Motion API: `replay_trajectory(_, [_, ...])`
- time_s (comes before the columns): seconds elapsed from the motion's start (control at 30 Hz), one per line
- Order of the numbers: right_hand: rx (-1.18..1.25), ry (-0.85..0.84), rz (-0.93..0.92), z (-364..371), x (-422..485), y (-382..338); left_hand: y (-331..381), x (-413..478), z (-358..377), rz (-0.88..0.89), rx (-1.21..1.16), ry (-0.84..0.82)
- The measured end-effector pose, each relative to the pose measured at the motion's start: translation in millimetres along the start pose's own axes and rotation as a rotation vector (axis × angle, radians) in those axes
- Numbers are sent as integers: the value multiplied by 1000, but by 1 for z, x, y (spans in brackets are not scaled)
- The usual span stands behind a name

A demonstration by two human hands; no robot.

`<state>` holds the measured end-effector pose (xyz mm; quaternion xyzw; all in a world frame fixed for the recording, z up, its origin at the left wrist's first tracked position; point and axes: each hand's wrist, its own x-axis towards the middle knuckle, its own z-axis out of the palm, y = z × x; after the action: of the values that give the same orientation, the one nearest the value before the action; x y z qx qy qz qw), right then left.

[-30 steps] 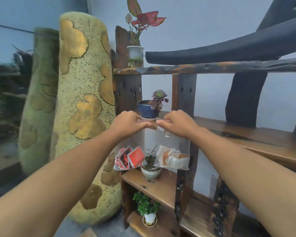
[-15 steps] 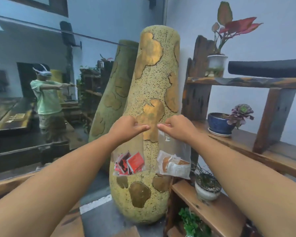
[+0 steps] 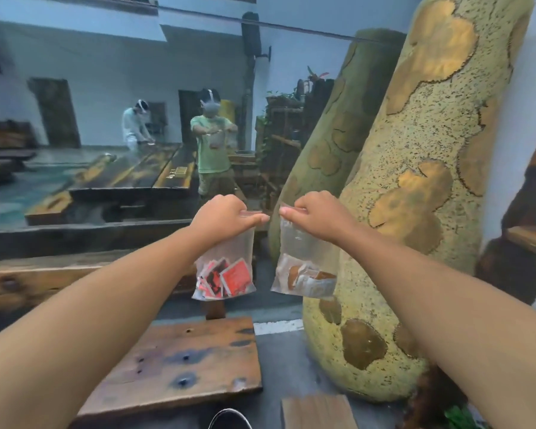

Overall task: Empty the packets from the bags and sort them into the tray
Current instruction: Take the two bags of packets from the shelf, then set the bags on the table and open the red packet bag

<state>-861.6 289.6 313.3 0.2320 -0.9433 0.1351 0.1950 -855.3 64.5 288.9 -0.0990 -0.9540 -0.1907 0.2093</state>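
Packets (image 3: 234,275) wait unemptied in two bags (image 3: 229,246) beside the yellow vase (image 3: 430,212). The left hand (image 3: 222,213) and right hand (image 3: 317,216) fingers each pinch one top. Next they likely must reach the tray.

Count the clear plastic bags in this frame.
2. The bag of red packets hangs from the left hand; the bag of brown packets hangs from the right hand, just beside it. Others may lie out of frame.

Tall speckled yellow pillar (image 3: 415,212) at right, wooden slab (image 3: 174,360) low centre, long dark table (image 3: 136,178) beyond left.
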Motion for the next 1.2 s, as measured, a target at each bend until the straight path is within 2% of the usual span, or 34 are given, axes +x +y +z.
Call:
replay_trajectory(0.27, [150, -88, -244, 71, 63, -91, -96, -67, -49, -304, 98, 69])
replay_trajectory(0.6, [347, -226, -670, 138, 104, -223, -143, -179, -109, -653, 316, 160])
replay_trajectory(0.97, [449, -306, -1097, 180, 56, -367, -148, -332, -141, -1075, 460, 302])
replay_trajectory(1.1, [526, -408, -1143, 201, 16, -411, -143, -394, -142, -1194, 455, 319])
replay_trajectory(1.2, [485, -423, -1210, 223, -25, -439, -147, -449, -125, -1285, 421, 296])
